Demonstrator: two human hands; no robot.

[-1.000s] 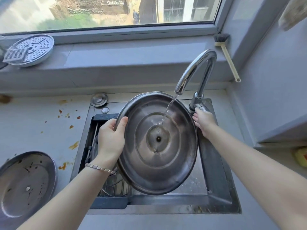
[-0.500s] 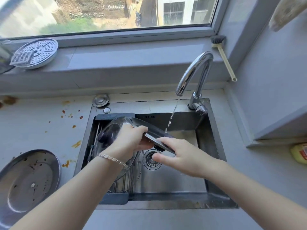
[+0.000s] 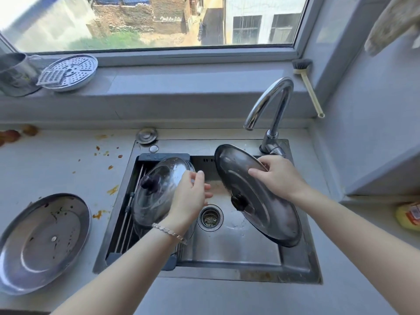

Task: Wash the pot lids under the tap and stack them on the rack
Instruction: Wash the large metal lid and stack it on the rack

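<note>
My right hand (image 3: 280, 178) pinches the upper rim of a large steel lid (image 3: 268, 217), which hangs tilted over the right side of the sink with its dark knob facing up. My left hand (image 3: 189, 196) hovers with relaxed fingers, holding nothing, at the right edge of a second lid (image 3: 156, 194). That lid has a dark knob and lies on the wire rack (image 3: 126, 223) across the sink's left side. A third lid (image 3: 43, 242), upside down and flecked with food, lies on the counter at the left. No water shows at the tap (image 3: 270, 103).
The sink (image 3: 227, 275) has an open drain (image 3: 210, 218) at its middle. A perforated steamer plate (image 3: 70, 72) and a metal cup (image 3: 13, 73) sit on the windowsill. A brush (image 3: 306, 85) leans at the right. Food scraps dot the left counter.
The steel lid went from facing me under the stream to edge-on between both hands. Now my right hand alone holds it at the right. My left hand let go; the water has stopped.
</note>
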